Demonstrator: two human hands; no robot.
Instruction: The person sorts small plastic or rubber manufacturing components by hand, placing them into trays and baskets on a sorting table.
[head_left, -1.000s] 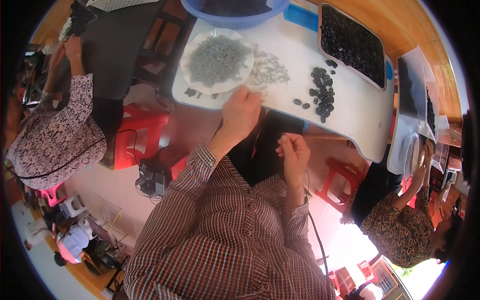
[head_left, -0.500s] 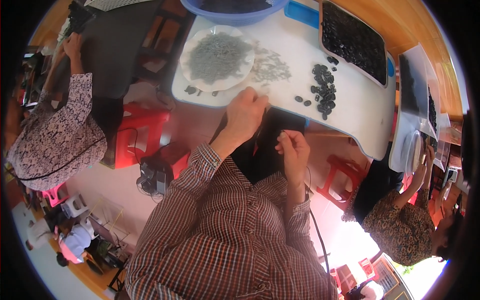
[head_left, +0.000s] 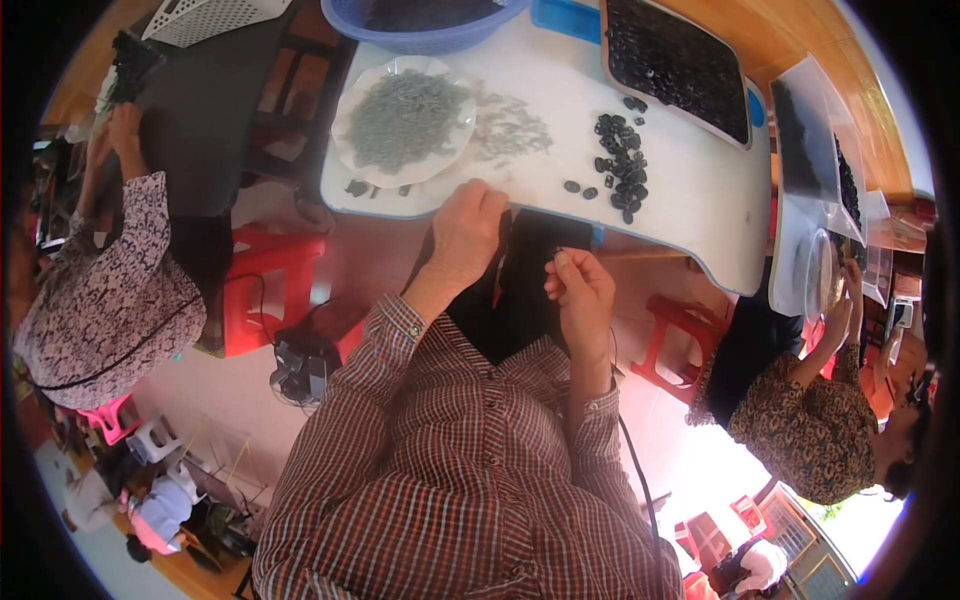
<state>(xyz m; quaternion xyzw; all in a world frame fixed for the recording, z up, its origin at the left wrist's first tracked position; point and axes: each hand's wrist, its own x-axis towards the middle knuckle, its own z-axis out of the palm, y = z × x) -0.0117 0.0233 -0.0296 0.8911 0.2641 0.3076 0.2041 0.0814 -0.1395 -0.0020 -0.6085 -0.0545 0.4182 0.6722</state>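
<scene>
My left hand rests at the near edge of the white table, back of the hand up. Its fingers are curled together, and whatever they hold is hidden. Lower and to the right, over my lap, my right hand pinches a small dark piece between thumb and forefinger; its exact kind is too small to tell. Beyond my left hand stands a white scalloped plate heaped with small thin grey pieces. More such pieces lie scattered to its right. Black oval pieces form a loose pile farther right.
A tray full of black pieces and a blue basin stand at the back. Red stools flank me. A person at left works at a dark table; another at right handles things at a white table.
The table and its things have shifted slightly left in view. My right hand has turned a little, so its thumb and the small dark piece show more. My left hand stays at the table edge.
</scene>
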